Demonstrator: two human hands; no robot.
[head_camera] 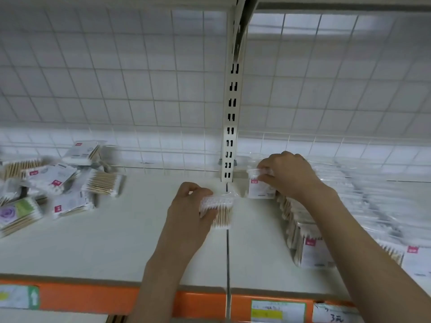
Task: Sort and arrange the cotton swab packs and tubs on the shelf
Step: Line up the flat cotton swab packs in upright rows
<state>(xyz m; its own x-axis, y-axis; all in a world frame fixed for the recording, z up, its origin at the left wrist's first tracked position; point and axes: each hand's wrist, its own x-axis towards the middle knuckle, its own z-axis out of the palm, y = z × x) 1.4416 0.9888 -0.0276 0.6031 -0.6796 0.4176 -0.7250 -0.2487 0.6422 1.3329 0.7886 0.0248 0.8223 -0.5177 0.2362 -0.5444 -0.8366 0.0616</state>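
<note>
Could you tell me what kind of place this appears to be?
Most likely a shop aisle: a retail shelf with an orange price strip carrying price labels, a slotted upright, and many cotton swab packs.

The pack (pixel 217 212) in my fingers (pixel 205 215) is glossy clear plastic over pale wooden sticks. The shelf (pixel 116 241) looks smooth, matt painted metal, its front strip (pixel 93 297) glossy orange.
</note>
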